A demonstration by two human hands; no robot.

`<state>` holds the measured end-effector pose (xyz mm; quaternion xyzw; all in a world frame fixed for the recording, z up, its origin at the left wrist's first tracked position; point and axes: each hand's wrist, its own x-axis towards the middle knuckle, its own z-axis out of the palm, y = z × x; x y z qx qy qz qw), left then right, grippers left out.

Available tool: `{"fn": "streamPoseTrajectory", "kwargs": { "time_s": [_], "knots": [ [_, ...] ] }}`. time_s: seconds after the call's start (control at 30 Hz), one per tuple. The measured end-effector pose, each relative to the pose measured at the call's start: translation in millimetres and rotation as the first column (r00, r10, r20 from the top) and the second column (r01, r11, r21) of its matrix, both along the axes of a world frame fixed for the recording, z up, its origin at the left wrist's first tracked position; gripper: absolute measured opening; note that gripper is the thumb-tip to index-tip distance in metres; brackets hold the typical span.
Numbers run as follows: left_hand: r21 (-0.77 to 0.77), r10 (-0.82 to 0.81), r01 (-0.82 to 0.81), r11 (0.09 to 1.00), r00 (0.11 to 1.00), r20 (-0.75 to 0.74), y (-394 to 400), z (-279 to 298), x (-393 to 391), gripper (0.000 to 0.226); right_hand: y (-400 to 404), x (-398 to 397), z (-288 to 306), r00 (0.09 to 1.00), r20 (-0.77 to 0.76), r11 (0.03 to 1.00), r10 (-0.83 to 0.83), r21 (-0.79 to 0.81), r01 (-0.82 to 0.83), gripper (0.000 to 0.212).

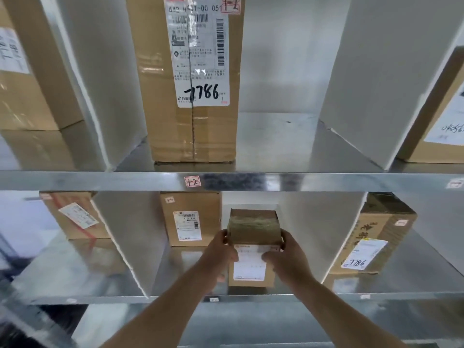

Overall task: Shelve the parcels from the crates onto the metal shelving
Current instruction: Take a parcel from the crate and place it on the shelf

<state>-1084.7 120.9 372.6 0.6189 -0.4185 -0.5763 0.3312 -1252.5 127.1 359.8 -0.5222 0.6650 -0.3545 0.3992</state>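
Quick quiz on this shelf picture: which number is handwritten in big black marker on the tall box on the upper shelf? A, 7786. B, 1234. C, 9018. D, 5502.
A: the white label on the tall box standing on the upper shelf has 7786 written across it in black marker.

We see shelves (276, 180) of bare sheet metal, smooth and glossy enough to mirror the boxes standing on them. The dividers (125, 237) look matt, pale grey, with rough white edges. The tall box (163, 96) is plain brown cardboard, matt, banded with shiny clear tape, and carries a white paper label (200, 59) marked in black ink. The small box (253, 247) is the same cardboard, its top wrapped in glossy, wrinkled tape, its front bearing a smooth paper label.
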Motion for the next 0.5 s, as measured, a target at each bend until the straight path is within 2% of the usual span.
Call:
{"fn": "streamPoseTrajectory", "kwargs": {
  "time_s": [0.17, 0.33, 0.5],
  "knots": [
    [0.075, 0.030, -0.032, 0.997, 0.999, 0.022, -12.7, -19.8, -5.7, 0.065, -13.1, -4.5, -15.3, 1.000, 0.004, 0.998, 0.015, 0.064, -0.015, 0.067],
    [0.133, 0.051, -0.042, 0.990, 0.997, -0.066, -22.0, -29.5, -13.9, 0.054, -30.5, -8.4, -32.9, 0.999, 0.043, 0.991, -0.002, 0.135, -0.004, 0.067],
    [0.115, 0.040, -0.032, 0.993, 0.997, -0.064, -48.7, -38.8, -16.6, 0.061, -49.1, -7.5, -43.2, 0.999, 0.047, 0.991, -0.016, 0.133, 0.010, 0.073]
  ]
}}
